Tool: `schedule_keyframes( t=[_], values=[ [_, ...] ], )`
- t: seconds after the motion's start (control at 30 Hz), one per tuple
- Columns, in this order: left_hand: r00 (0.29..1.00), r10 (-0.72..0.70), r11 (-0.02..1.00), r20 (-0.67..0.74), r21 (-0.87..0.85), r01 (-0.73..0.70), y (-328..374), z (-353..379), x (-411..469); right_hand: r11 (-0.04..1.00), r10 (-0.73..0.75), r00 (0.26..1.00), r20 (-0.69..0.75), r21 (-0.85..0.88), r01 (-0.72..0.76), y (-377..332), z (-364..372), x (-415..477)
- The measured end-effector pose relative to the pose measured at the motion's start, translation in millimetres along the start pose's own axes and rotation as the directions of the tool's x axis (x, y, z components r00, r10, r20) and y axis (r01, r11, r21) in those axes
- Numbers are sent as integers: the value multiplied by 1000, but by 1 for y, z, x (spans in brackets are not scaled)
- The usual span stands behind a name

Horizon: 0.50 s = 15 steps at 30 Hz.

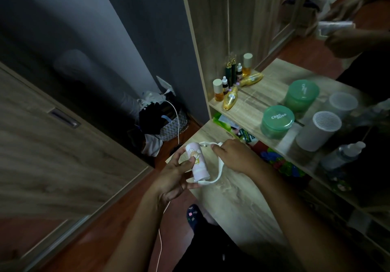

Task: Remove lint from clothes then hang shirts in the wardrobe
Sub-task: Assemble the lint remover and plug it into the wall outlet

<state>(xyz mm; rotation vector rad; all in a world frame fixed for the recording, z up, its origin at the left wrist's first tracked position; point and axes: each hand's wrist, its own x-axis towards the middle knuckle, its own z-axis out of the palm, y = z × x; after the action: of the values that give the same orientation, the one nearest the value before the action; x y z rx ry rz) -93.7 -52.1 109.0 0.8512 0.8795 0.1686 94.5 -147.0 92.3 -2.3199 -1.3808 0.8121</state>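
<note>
Holding the pink lint roller (197,161) low at the frame's center, my left hand (176,173) wraps its fingers around the barrel to steady it while my right hand (235,154) pinches the white handle (219,164), probably to ready it.

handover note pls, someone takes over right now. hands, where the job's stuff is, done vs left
Left hand: gripping the pink lint roller around its barrel, over the wooden desk.
Right hand: fingers pinched on the roller's white handle loop near its top end.
Clothes: a heap in the basket on the floor by the grey wall; a white cable runs over it. No shirt or hanger in hand. Wardrobe door on the left looks shut.
Done: roller picked up, nothing more that shows.
Left: de-lint the clothes, then hang the shirts in the wardrobe.
</note>
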Motion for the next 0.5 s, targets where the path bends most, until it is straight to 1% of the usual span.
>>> schedule_keyframes(
  t=[0.03, 0.1, 0.13, 0.17, 0.2, 0.23, 0.3, 0.37, 0.4, 0.43, 0.47, 0.5],
  values=[
    [1000, 4, 1000, 2, 12, -4, 1, 1, 0, 1000, 5, 1000, -3, -6, -5, -2, -3, -1],
    [1000, 26, 999, 10, 45, -27, 2, 2, -1, 981, -97, 994, -53, -176, 86, -5, -5, -6],
    [999, 40, 997, 17, 62, -41, 3, 3, -1, 958, -161, 985, -54, -249, 143, -2, -4, -6],
    [999, 50, 996, 21, 78, -52, 4, 3, -1, 966, -148, 988, -50, -220, 133, -1, -6, -7],
    [998, 60, 994, 27, 94, -62, 5, 4, -1, 985, -112, 992, -64, -143, 102, -2, -7, -8],
    [997, 69, 991, 29, 110, -72, 6, 4, 0, 991, -89, 994, -64, -103, 82, 0, -8, -8],
    [996, 88, 986, 22, 142, -91, 6, 4, 1, 991, -126, 983, -135, -72, 117, 0, -5, -7],
    [994, 105, 980, 20, 169, -107, 6, 6, 0, 981, -175, 972, -155, -115, 158, 3, -2, -7],
    [994, 109, 977, 24, 181, -112, 6, 7, 0, 981, -173, 976, -135, -115, 158, 8, 0, -6],
    [994, 110, 975, 28, 193, -113, 6, 8, 0, 979, -178, 974, -137, -127, 161, 9, 1, -5],
    [993, 109, 972, 33, 204, -114, 6, 9, 0, 983, -158, 974, -164, -121, 139, 8, -1, -6],
    [994, 108, 970, 36, 215, -113, 7, 10, 0, 985, -141, 977, -158, -122, 122, 9, -1, -5]
  ],
)
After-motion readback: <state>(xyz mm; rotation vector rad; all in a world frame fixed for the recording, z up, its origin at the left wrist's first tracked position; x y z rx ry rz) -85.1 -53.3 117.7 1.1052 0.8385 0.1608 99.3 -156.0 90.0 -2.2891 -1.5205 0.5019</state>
